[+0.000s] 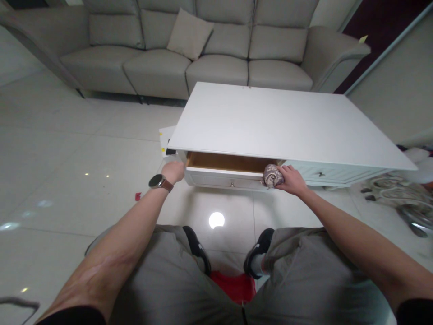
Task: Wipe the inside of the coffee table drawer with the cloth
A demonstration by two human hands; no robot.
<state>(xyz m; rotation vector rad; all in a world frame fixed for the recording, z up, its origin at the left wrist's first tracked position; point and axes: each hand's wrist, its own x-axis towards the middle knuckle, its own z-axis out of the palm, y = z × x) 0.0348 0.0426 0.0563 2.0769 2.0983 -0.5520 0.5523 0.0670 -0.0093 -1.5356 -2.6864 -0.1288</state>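
Observation:
A rolled-up cloth (pixel 272 176) with a brown and cream pattern is in my right hand (pixel 291 179), its spiral end facing me. That hand is at the right front corner of a white drawer (pixel 216 178), which is pulled partway out of a white coffee table (pixel 270 122). At the drawer's left end, my left hand (pixel 173 172) is closed against its edge, the fingertips hidden from me. The drawer's wooden inside shows as a narrow strip, and a small knob (pixel 232 184) is on its front.
Behind the table is a grey sofa (pixel 216 67) with a beige cushion (pixel 190 34). White boxes (pixel 165 135) stand at the table's left side. A red stool (pixel 233 286) shows between my legs. Another drawer (pixel 318 173) is on the right, with piled items (pixel 389 189) beyond it.

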